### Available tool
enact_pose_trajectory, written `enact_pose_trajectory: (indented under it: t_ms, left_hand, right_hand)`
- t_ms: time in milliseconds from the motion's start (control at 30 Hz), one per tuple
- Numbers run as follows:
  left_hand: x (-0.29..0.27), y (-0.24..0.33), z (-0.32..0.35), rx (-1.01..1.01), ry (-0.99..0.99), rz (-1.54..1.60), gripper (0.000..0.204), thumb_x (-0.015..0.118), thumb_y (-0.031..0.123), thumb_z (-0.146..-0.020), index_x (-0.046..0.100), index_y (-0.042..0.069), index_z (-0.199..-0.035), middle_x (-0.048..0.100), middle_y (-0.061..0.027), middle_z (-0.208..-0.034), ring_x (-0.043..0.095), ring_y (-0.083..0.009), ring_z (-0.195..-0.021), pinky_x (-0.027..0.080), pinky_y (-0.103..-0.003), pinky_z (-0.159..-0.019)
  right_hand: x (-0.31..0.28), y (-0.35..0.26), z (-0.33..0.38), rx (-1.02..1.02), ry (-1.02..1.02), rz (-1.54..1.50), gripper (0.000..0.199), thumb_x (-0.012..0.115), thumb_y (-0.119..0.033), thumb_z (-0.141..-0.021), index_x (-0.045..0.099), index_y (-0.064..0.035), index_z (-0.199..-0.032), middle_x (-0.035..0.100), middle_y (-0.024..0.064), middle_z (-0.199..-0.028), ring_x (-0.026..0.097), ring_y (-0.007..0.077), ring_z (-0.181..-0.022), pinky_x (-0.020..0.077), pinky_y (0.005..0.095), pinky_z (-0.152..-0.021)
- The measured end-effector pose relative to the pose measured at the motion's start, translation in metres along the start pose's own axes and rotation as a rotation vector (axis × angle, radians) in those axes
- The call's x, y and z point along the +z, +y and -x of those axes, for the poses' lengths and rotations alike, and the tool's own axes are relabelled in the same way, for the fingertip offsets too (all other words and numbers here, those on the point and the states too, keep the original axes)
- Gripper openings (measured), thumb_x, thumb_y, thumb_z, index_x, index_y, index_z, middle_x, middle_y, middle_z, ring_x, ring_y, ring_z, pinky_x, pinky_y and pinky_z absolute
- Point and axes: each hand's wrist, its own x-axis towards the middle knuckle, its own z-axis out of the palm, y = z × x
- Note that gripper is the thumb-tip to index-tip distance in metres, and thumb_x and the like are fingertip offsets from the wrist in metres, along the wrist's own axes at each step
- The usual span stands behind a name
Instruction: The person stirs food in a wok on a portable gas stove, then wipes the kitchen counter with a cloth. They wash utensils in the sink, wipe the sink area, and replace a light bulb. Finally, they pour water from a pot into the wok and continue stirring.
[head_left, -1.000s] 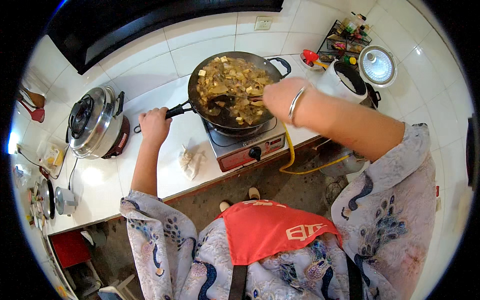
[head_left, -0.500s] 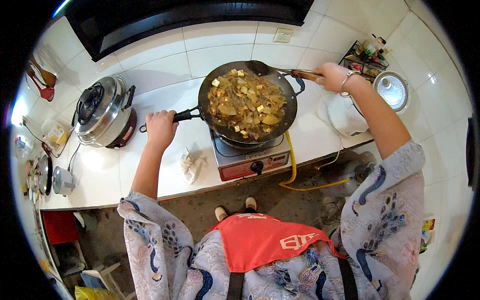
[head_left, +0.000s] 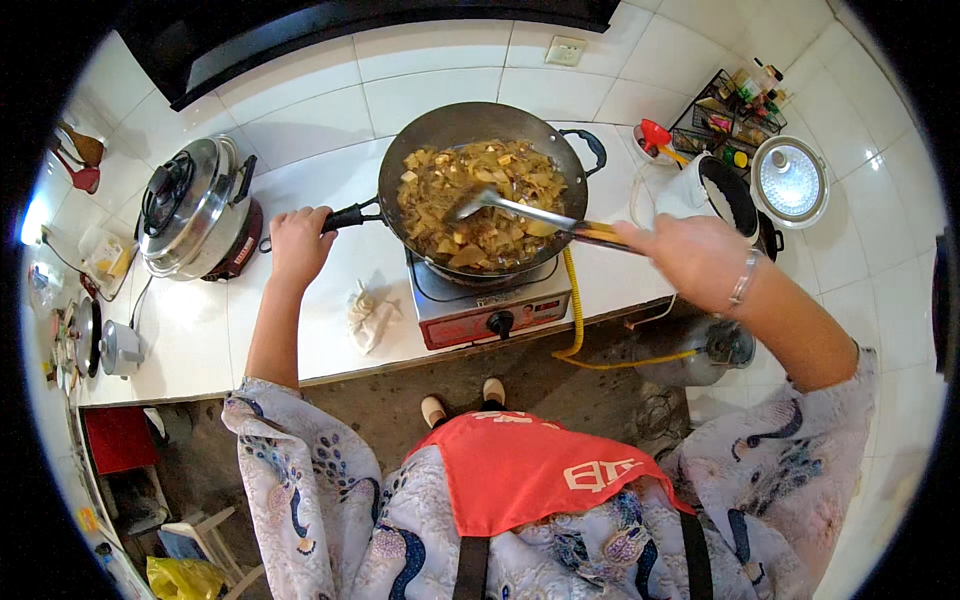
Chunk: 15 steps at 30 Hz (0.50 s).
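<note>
Head view, looking straight down at the white tiled counter: I stood at a small single-burner tabletop gas stove on which sat a wide, dark, round-bottomed metal wok filled with pale yellow and brown chunks of cooked vegetables. My left hand was clenched around the wok's black stick handle, steadying the pan at its left side. My right hand, with a silver bangle at the wrist, grasped the yellow-and-black grip of a long steel spatula, whose blade lay in the food near the middle of the wok. I judged the step in hand to be stirring or turning the contents. The next move would have called for a firm hold on the handle so the pan stayed seated on the burner, and a shallow sweep of the blade under the pieces without pushing them over the rim. To the left stood a lidded steel pressure cooker; to the right, an open white rice cooker with its round lid raised beside it. A crumpled white cloth lay on the counter just left of the stove.
</note>
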Motion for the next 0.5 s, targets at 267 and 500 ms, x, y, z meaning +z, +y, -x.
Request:
enact_pose_trajectory:
  t_ms: [267, 500]
  left_hand:
    - [-0.004, -0.007, 0.006, -0.038, -0.034, -0.033, 0.029, 0.069, 0.023, -0.075, 0.063, 0.013, -0.101, 0.063, -0.0069, -0.087, 0.059, -0.0270, -0.087, 0.039, -0.041, -0.083]
    - [0.003, -0.004, -0.005, 0.012, -0.029, -0.025, 0.030, 0.068, 0.024, -0.076, 0.063, 0.013, -0.103, 0.063, -0.0073, -0.087, 0.059, -0.0280, -0.087, 0.038, -0.043, -0.083]
  right_hand:
    - [-0.033, 0.053, 0.030, 0.005, 0.069, -0.199, 0.044, 0.059, -0.010, -0.075, 0.060, -0.0154, -0.119, 0.062, 0.0178, -0.084, 0.061, 0.0344, -0.081, 0.0488, 0.0441, -0.075]
    - [0.014, 0.016, -0.056, 0.105, 0.072, -0.173, 0.021, 0.054, -0.010, -0.081, 0.062, -0.0068, -0.100, 0.065, 0.0184, -0.087, 0.063, 0.0348, -0.086, 0.0510, 0.0447, -0.074]
